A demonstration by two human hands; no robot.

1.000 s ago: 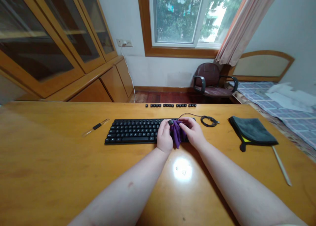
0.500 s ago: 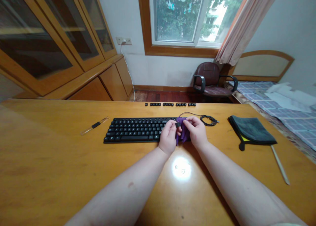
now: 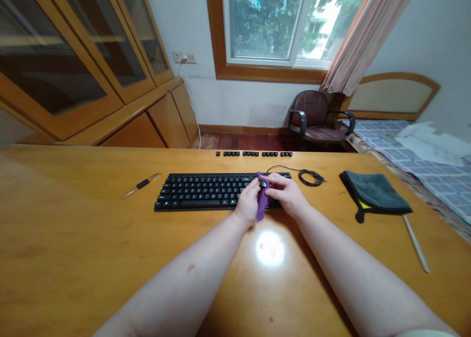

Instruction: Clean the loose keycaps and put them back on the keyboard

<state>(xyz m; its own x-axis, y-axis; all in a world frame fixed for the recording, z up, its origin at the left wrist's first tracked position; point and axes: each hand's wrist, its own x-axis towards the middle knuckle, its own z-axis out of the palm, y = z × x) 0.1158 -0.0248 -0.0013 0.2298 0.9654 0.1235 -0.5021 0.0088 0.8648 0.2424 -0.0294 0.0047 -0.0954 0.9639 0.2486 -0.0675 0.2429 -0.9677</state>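
Observation:
Over the right part of a black keyboard (image 3: 200, 192), my two hands meet around a small black keycap (image 3: 262, 184) and a purple cloth (image 3: 261, 207). My left hand (image 3: 248, 203) is closed on the keycap, with the cloth lying against its fingers. The fingers of my right hand (image 3: 288, 194) pinch the cloth beside the keycap. Part of the cloth hangs down between the hands. Along the far edge of the desk, several black keycaps (image 3: 231, 153) stand in a row of small groups. The keyboard's right end is partly hidden by my hands.
A coiled cable (image 3: 311, 177) lies behind my right hand. To the left is a clear tool with a black grip (image 3: 142, 184). Folded dark cloths (image 3: 375, 192) rest at the right, with a pale flat stick (image 3: 416, 244) sticking out beneath. A chair (image 3: 312, 116) stands beyond the desk.
The purple cloth has shifted left and is now gathered around the keycap, which was held apart from it to the left. My right hand has moved slightly left, closer to my left hand.

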